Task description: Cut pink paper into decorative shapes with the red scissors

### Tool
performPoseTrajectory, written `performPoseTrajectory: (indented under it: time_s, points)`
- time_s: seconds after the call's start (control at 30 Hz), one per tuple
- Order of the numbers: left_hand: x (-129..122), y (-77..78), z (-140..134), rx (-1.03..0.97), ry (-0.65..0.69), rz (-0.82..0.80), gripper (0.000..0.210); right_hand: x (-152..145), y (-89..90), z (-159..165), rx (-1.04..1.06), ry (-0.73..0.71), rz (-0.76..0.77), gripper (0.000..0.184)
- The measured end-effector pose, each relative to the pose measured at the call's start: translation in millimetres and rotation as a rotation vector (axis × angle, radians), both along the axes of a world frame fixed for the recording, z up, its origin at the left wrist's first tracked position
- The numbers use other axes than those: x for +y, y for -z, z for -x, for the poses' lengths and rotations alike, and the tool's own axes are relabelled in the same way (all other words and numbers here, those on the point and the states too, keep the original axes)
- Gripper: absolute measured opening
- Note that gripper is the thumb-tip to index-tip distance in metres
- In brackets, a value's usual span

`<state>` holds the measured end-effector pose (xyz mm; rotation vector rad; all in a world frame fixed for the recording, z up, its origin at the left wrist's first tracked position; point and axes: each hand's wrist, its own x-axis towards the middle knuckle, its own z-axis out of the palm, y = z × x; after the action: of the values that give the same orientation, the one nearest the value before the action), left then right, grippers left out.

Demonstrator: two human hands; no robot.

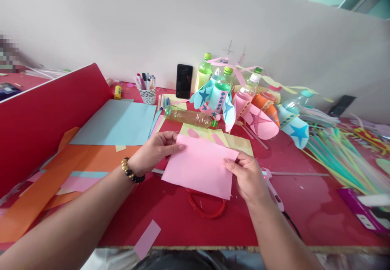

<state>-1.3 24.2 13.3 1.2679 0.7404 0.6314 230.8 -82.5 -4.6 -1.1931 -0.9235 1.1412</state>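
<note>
Currently: pink paper sheet (201, 166) held flat, uncut and unfolded.
Left hand (155, 150) pinches its far-left corner; right hand (248, 176) grips its right edge; bare bottle (190, 117) lies beyond, undecorated.

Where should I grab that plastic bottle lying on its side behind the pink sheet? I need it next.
Take the plastic bottle around its bare middle, from above. It lies flat, cap to the right, and the decorated bottles crowd that end.
</note>
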Motion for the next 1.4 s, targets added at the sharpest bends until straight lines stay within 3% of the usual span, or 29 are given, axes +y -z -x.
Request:
performPoseTrajectory:
  time_s: [0.23, 0.43, 0.63, 0.77, 0.9, 1.03, 1.23, 1.4]
  points:
    - [-3, -2.9, 0, -0.113, -0.047, 0.077, 0.012, 3, 0.9, -3, 0.085, 0.066, 0.04, 0.018]
    - [-2, -2.8, 2, -0.135, -0.053, 0.113, 0.004, 3, -4.2, -4, 0.08, 0.048, -0.096, 0.022]
    - [-2, 0.2, -1, -0.083, -0.081, 0.059, 0.006, 0, -8.8, -3, -0.197, -0.034, -0.236, 0.032]
    - [-4, -0.7, -3, -0.055, -0.086, -0.047, 0.021, -1, -9.1, -1, -0.345, -0.05, -0.267, 0.034]
    - [-1, 0.5, 0, 0.09, -0.094, -0.14, 0.031, -2, -9.1, -4, -0.378, -0.105, -0.245, 0.034]
    - [5, 3.4, 4, 0.256, -0.007, -0.241, 0.025, -3, -13.4, -8, -0.415, -0.243, -0.227, 0.024]
    - [4, 6.3, 1, 0.28, 0.11, -0.22, 0.023, -2, -18.3, -1, -0.433, -0.264, -0.035, 0.018]
    - [-9, 1.5, -8, 0.28, 0.194, -0.193, 0.026, -2, -15.3, 10, -0.549, -0.402, 0.044, 0.024]
